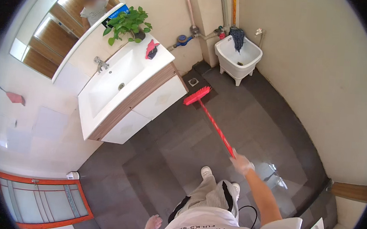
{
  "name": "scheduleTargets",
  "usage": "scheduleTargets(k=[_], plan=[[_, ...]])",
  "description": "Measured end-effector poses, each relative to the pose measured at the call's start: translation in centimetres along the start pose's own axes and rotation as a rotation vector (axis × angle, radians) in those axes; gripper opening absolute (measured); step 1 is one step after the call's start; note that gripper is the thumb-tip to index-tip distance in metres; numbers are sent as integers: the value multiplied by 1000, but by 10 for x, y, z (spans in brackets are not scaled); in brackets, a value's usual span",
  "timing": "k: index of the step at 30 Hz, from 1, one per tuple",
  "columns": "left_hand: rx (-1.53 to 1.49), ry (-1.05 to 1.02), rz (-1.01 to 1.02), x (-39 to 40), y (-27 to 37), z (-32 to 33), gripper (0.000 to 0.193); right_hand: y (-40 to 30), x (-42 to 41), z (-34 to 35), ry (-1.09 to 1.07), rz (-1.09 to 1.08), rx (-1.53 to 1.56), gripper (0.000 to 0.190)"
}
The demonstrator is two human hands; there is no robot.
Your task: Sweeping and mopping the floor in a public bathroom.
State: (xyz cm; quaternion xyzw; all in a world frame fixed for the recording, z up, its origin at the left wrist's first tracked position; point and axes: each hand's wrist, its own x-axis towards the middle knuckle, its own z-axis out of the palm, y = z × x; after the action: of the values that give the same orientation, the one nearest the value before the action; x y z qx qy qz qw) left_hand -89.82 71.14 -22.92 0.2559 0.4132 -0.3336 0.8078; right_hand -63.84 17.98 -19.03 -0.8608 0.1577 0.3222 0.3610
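My right hand (pixel 242 164), in a thin clear glove, is closed around the handle of a red floor brush (pixel 216 126). The brush's red bristled head (pixel 197 95) is at the grey tiled floor, close to a small square floor drain (pixel 193 82) and the corner of the vanity cabinet. My left hand (pixel 153 224), also gloved, hangs low at my side near the picture's bottom edge. It holds nothing that I can see, and its fingers look loosely curled; how far apart they are is unclear.
A white vanity with a basin (pixel 118 81) stands at left, bearing a potted plant (pixel 129 24) and a pink and dark cloth (pixel 151 49). A white mop sink (pixel 238 54) with a mop (pixel 237 38) is in the far corner. A red-framed glass door (pixel 43 219) is lower left.
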Motion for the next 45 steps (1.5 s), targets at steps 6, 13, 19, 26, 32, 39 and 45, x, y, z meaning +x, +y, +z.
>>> scheduleTargets(k=[6,13,19,26,32,39,45], plan=[[656,512,252,58,90,140,16,118,-77,38,33,169,-115,44],[1328,390,1082,158,218,372,37,91,-5,-4,-147,365,178,36],[1718,536,1566,232,293,561,38,84,115,-61,-71,308,-34,37],[2698,99,1566,303,355,639,35,87,103,-186,31,125,-311,29],[3048,53,1187,324,366,648,43,67,181,-212,-60,-83,-510,26],[2980,28,1306,330,363,646,41,-23,324,-201,-203,-209,-397,27],[3011,47,1273,331,363,645,39,17,343,-221,-198,17,-326,33]])
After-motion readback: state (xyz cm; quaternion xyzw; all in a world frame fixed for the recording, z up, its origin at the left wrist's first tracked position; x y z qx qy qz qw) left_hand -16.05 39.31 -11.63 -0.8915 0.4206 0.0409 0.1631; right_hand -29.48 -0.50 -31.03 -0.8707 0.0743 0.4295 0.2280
